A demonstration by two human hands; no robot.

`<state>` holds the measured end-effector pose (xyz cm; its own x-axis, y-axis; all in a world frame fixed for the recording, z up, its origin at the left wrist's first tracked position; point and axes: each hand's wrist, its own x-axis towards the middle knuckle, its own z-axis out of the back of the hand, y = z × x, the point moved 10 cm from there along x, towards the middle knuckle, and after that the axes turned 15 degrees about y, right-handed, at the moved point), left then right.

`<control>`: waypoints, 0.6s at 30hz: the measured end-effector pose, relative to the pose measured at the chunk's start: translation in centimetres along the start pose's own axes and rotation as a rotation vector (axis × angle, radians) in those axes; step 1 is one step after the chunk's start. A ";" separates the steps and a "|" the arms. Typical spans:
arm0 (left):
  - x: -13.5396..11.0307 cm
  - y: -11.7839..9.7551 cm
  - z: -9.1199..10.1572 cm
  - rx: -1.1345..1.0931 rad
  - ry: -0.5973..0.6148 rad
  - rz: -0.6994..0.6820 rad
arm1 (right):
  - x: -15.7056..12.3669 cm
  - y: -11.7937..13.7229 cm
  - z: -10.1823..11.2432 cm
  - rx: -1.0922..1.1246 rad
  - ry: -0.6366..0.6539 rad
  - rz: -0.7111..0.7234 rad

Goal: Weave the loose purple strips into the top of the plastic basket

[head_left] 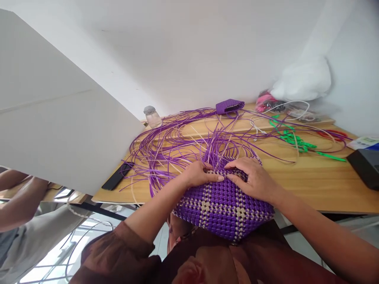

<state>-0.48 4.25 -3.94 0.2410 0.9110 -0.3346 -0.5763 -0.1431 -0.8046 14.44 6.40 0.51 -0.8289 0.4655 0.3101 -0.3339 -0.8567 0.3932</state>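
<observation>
A woven basket [222, 205] of purple and cream plastic strips rests in my lap against the table edge, its checked pattern facing me. My left hand [199, 174] grips its upper edge, the thumb lying along the top row. On the same edge, a little to the right, my right hand [253, 177] pinches the weave with thumb and fingers. The two thumb tips nearly meet. Loose purple and cream strips [160, 157] rise from behind the edge and fan over the table, mostly leftward. Some fingertips are hidden behind the weave.
On the wooden table [302, 185] are a small purple woven piece [227, 105], a jar [152, 116], a black phone-like slab [117, 176], green strips [299, 140], a white cable [257, 128] and a dark box [365, 167]. A white partition [59, 106] stands left; another person's arm [25, 199] shows beyond it.
</observation>
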 end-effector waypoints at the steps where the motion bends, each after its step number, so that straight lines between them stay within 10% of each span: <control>1: 0.4 -0.4 -0.5 -0.098 0.086 -0.038 | 0.0 0.3 0.1 0.010 -0.011 0.000; 11: -0.4 -1.9 -1.5 -0.510 -0.003 -0.184 | 1.9 2.9 0.5 0.157 -0.142 -0.031; 18: -0.5 -0.4 -1.7 -0.591 -0.035 -0.133 | 1.8 -1.3 1.8 0.204 -0.258 -0.327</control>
<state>0.97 3.16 -4.29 0.2498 0.9466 -0.2041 -0.0097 -0.2083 -0.9780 14.16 8.75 2.10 -0.5475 0.7660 0.3367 -0.4427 -0.6067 0.6603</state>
